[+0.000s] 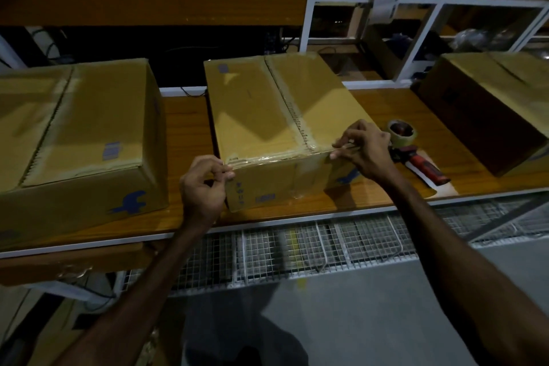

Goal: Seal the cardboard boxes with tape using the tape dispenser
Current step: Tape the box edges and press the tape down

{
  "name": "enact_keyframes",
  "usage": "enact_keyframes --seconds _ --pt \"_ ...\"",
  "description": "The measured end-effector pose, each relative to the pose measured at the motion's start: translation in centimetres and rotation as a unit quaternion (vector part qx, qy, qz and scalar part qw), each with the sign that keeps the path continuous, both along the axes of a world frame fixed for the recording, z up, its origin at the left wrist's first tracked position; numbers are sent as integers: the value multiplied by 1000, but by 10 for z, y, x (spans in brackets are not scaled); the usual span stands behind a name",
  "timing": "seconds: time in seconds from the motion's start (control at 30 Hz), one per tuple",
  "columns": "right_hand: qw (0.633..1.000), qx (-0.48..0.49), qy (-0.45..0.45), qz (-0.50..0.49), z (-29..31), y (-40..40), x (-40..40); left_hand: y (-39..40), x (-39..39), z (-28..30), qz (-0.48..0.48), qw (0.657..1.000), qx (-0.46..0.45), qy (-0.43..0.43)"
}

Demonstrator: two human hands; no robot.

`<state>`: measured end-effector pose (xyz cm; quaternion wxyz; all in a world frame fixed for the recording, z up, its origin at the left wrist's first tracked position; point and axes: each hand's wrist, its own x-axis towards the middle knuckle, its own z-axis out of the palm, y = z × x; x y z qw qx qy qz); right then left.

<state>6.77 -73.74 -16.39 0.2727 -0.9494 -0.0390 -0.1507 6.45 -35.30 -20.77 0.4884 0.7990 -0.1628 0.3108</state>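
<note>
A closed cardboard box [267,116] stands in the middle of the wooden table [184,134], with clear tape along its centre seam and across its near top edge. My left hand [202,187] pinches the tape at the box's near left corner. At the near right corner my right hand [362,148] pinches the other end of the tape strip. The tape dispenser [413,151], red-handled with a roll of tape, lies on the table just right of my right hand; neither hand touches it.
Another closed box [83,134] sits on the left of the table and a third box [490,104] at the right. White shelving [312,9] rises behind. A wire-mesh rack [297,249] runs under the table's front edge.
</note>
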Motion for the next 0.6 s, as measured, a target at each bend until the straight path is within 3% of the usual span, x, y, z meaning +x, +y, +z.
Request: enact_keyframes --seconds 0.17,0.47,0.53,0.6 --pt "1000 -30 2 0 1 -11 -1 -4 -2 2 5 1000 -11 -6" --pt "997 24 -54 -42 -29 -54 -17 -10 -5 6 5 999 -40 7" --pt "995 20 -60 -78 -36 -53 -21 -13 -7 7 4 999 -49 5" --pt "984 -56 -68 -157 -33 -29 -19 -14 -6 5 6 998 -55 4"
